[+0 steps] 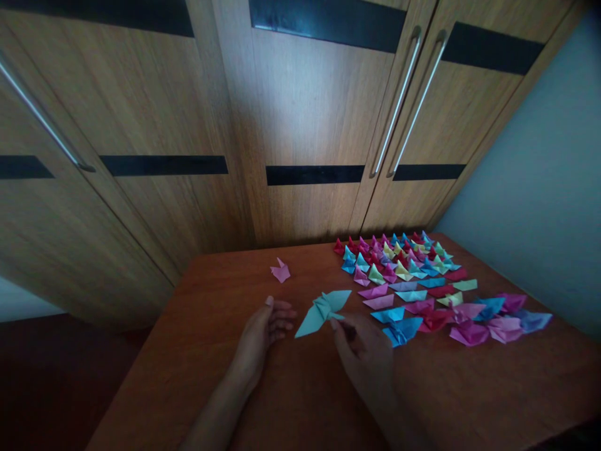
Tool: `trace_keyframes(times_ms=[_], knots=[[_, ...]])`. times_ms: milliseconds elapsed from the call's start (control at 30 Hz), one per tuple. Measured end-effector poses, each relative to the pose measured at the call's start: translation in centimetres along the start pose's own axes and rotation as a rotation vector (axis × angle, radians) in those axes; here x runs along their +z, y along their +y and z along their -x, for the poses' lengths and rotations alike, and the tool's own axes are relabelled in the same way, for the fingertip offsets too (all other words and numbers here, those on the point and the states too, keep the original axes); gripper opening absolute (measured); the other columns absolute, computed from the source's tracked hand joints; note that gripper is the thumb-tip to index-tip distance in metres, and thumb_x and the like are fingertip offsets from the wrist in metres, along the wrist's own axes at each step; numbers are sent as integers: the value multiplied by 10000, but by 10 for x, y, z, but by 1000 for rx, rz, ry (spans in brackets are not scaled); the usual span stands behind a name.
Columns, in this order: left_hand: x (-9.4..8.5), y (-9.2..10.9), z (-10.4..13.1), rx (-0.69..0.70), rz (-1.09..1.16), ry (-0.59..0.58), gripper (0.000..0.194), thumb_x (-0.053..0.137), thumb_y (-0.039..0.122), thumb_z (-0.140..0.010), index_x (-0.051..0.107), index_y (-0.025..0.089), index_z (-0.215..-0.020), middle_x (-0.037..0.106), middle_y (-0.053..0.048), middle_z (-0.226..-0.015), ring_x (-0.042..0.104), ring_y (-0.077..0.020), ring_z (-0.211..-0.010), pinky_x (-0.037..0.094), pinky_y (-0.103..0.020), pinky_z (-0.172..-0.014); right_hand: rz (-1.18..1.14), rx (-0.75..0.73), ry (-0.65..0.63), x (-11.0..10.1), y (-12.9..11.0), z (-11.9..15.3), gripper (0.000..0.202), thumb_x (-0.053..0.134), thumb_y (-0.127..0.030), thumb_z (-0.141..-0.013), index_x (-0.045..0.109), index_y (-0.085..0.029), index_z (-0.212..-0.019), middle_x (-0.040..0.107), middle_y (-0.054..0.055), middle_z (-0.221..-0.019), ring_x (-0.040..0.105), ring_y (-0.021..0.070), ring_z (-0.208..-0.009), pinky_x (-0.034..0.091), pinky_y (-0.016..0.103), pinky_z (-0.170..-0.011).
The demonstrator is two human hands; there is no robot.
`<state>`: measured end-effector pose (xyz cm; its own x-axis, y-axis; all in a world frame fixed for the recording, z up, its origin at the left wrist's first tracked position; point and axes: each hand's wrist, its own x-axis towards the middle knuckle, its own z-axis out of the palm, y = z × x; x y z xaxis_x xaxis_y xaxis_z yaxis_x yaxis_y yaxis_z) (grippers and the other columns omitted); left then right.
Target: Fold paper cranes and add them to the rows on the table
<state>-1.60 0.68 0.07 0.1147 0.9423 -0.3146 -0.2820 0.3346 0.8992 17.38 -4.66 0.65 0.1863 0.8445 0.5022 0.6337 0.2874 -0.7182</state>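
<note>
A pale green origami crane with its wings spread is held above the table. My right hand pinches its near right corner between thumb and fingers. On the other side of the crane, my left hand is open, its fingers slightly curled and apart from the paper. A small pink origami figure lies alone farther back on the table. Just right of my right hand sits a blue folded paper piece, the nearest of a group of folded pieces.
Rows of small folded paper boats in many colours fill the table's back right. Pink and purple folded pieces lie at the right. Behind the wooden table stands a wardrobe with metal handles; a pale wall borders the right.
</note>
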Motion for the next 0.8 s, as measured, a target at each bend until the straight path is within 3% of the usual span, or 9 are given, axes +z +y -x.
trace_keyframes(times_ms=[100,200,267,367,533,800], knots=[[1,0,0,-11,-25,-9,426,571,554,-773,644,154,-900,717,-76,-855,621,-159,-665,436,-270,-623,182,-40,120,-51,11,25,166,586,-368,-820,703,-251,-808,718,62,-818,658,196,-695,499,279,-636],[2,-2,0,-19,-56,-25,393,573,520,-789,638,164,-945,717,-73,-890,619,-155,-680,436,-269,-635,393,177,331,-108,40,50,327,595,-519,-779,703,-210,-792,714,83,-751,659,209,-623,491,273,-562],[3,-3,0,-23,-74,-35,379,560,506,-803,631,168,-957,715,-73,-900,619,-156,-691,438,-270,-643,469,325,366,-138,64,63,431,544,-591,-784,694,-189,-830,713,92,-758,671,228,-661,493,273,-567],[4,-4,-1,-23,-106,-38,350,566,479,-801,633,169,-948,715,-71,-881,620,-156,-686,439,-270,-644,522,373,282,-166,93,75,502,524,-657,-751,680,-187,-835,714,89,-754,670,230,-615,494,274,-539],[3,-5,-2,-15,-114,-38,304,605,433,-773,645,172,-923,719,-66,-864,625,-154,-688,450,-267,-650,523,309,98,-168,115,83,461,503,-617,-775,688,-201,-846,716,80,-748,675,230,-608,510,273,-527],[2,-5,-3,-16,-95,-54,270,595,407,-798,642,178,-933,717,-51,-867,623,-141,-701,457,-255,-666,534,311,44,-151,127,75,390,486,-534,-833,684,-204,-897,715,58,-748,686,223,-655,494,260,-538]])
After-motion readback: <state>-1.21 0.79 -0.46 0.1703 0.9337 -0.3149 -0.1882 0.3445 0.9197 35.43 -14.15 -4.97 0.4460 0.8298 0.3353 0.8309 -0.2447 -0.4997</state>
